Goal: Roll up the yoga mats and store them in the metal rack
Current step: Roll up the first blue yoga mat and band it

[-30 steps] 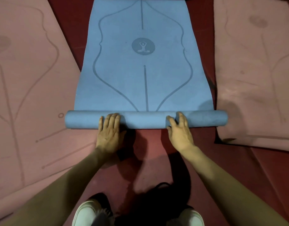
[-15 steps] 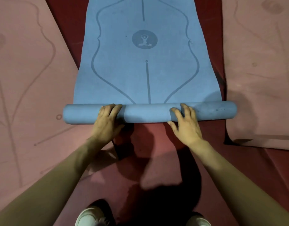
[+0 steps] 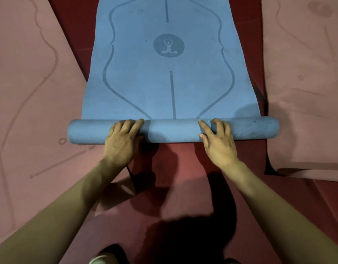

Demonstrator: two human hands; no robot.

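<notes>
Change: the roll [image 3: 173,131] of the blue mat [image 3: 164,77] is thickening and creeping forward, so rolling is progressing.
Left hand [image 3: 121,141]: lying flat on the roll, fingers together, pushing.
Right hand [image 3: 218,142]: pressing down, fingers slightly spread.
Place: on the floor [image 3: 179,168], between two pink mats [image 3: 30,92].
</notes>
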